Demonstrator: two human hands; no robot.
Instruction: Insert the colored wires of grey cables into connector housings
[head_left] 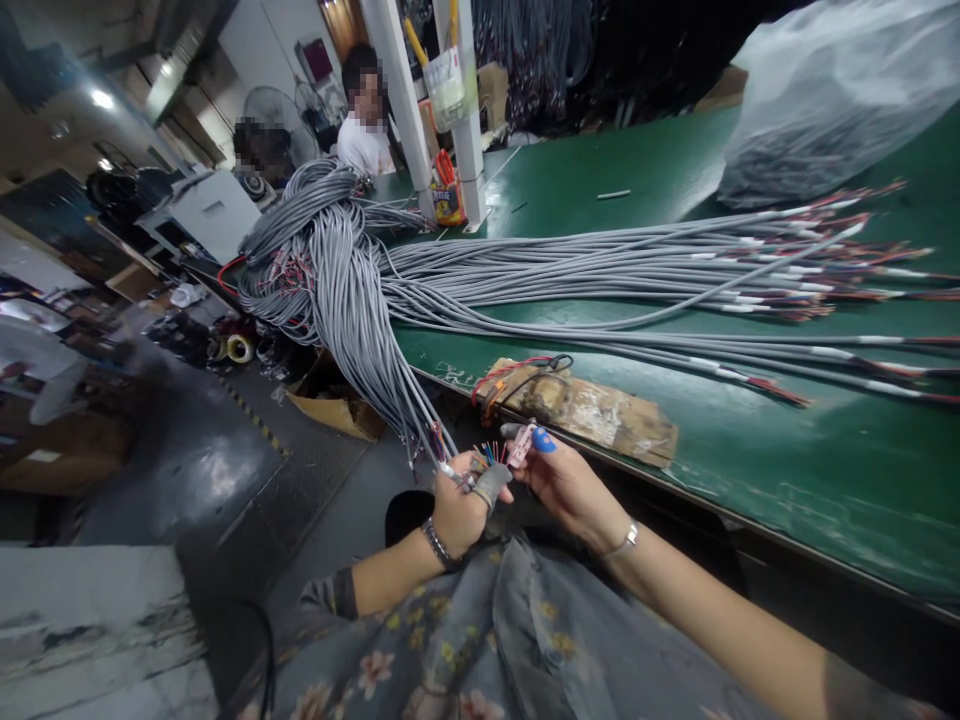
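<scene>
My left hand [459, 512] is closed round the end of a grey cable, with a grey covering on its thumb. Thin coloured wires [491, 454] fan out from that end towards my other hand. Between the fingertips of my right hand [564, 482] is a small pale pink piece [520, 446], perhaps a connector; its exact kind is too small to tell. A blue cover with spots sits on the right thumb. The wire tips come close to the pink piece; I cannot tell if they touch. A big bundle of grey cables [352, 290] hangs over the table edge beside my left hand.
On the green table [787, 470] lies a worn wooden block [600, 410] with red and black leads. Grey cables [562, 265] with stripped ends stretch rightward behind it. A clear plastic bag [832, 110] stands at back right. Another person [365, 130] is beyond the white post [401, 100].
</scene>
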